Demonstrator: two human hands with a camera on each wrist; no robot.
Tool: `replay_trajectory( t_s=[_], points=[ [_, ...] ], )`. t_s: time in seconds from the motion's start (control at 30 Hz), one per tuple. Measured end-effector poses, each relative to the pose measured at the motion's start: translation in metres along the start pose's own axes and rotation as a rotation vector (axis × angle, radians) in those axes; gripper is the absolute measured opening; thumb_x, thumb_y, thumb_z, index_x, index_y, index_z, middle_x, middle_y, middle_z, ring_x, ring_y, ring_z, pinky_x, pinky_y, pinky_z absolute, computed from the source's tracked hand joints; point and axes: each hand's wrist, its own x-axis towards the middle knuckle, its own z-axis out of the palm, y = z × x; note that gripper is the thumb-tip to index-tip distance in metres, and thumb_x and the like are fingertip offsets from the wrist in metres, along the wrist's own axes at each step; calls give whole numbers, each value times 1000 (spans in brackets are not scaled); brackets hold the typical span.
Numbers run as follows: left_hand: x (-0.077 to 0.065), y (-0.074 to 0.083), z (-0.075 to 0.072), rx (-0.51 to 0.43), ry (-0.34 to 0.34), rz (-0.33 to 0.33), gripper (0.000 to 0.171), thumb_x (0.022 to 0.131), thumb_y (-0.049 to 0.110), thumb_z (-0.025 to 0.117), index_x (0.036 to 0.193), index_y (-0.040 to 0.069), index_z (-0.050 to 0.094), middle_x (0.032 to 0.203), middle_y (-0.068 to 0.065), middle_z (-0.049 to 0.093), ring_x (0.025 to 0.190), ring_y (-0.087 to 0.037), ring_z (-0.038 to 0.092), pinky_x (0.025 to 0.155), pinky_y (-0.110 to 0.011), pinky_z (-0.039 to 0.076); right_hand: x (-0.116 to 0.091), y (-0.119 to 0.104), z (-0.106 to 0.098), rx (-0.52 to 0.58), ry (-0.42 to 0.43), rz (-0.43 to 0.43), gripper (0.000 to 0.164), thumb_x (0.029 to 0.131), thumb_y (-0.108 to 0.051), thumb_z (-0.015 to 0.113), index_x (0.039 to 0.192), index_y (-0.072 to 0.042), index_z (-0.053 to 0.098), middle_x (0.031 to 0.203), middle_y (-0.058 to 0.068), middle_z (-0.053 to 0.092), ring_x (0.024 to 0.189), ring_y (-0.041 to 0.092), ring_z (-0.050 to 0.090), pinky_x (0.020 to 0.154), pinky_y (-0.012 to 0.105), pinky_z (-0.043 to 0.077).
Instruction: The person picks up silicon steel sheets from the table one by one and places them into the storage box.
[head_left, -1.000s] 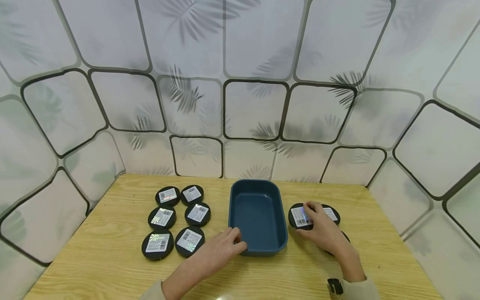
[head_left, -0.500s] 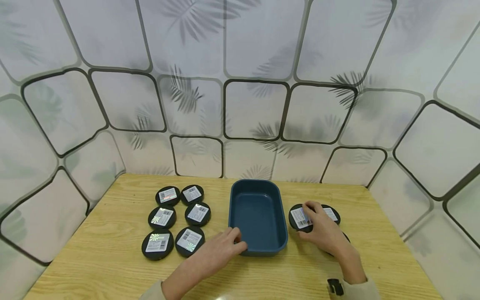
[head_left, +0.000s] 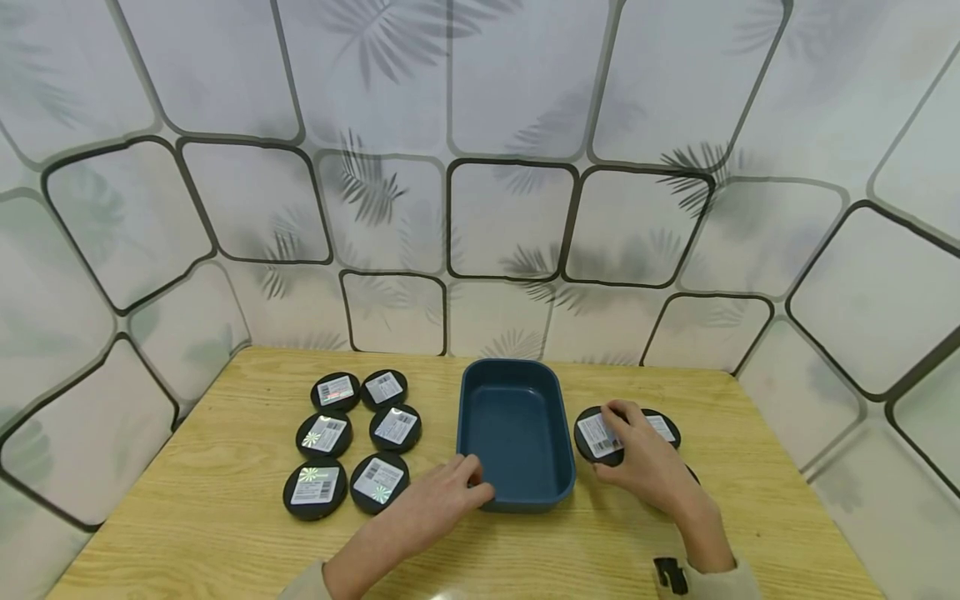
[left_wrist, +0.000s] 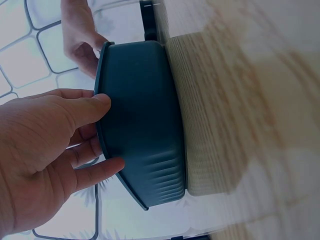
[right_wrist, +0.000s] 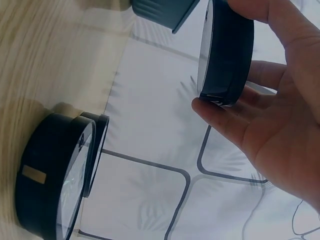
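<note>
At centre of a wood-grain table (head_left: 210, 467), per head cam: a deep blue rectangular tub (head_left: 510, 375), open-topped, most of its smooth floor in plain view. L hand (head_left: 446, 496) is at the tub's near-L corner, thumb & fingers pinched on the rim. R hand (head_left: 652, 462), to R of tub, has thumb & fingertips clamped on the edge of one black disc (head_left: 595, 435), white barcode label up, just beside the tub. A 2nd disc (head_left: 663, 427) lies partly behind this hand; a 3rd disc (head_left: 693, 474) shows only as a sliver by the wrist. On table's L side, six more discs (head_left: 395, 427) lie in 2 rough cols of 3, labels up.

Vs 0.5 s ago: held black disc has shifted a tad twd the tub; tub, L hand & the six look unchanged.

L wrist cam adds the tub's ridged outer wall, thumb & little finger outside, other fingers going behind the rim. R wrist cam shows a gap btwn held disc & tabletop, hard to judge from head cam, plus a tan tag (right_wrist: 34, 174) on the side of a disc on the table.
</note>
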Motion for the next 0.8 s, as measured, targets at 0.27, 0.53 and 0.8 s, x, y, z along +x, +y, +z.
replay_trajectory(
  t_s=[0.27, 0.53, 0.8],
  points=[
    [0, 0, 1, 3, 20, 10, 19, 91, 5, 66, 103, 20, 64, 96, 1, 47, 79, -11, 43, 64, -17, 39, -1, -8, -1, 7, -6, 4, 81, 77, -25, 82, 144, 4, 46, 143, 20, 42, 111, 30, 57, 81, 42, 50],
    [0, 0, 0, -4, 2, -3, 19, 92, 5, 66, 104, 20, 64, 97, 1, 48, 80, -11, 43, 65, -18, 41, -1, -13, 5, 16, 29, -54, 79, 75, -22, 85, 142, 4, 50, 141, 20, 45, 115, 33, 55, 85, 46, 50],
    [0, -1, 0, -3, 4, -1, 20, 92, 5, 66, 104, 20, 65, 98, 1, 49, 81, -11, 45, 65, -18, 41, 0, -18, 11, 3, 34, -91, 80, 74, -23, 85, 141, 4, 51, 140, 19, 46, 110, 27, 58, 78, 40, 52]
  ],
)
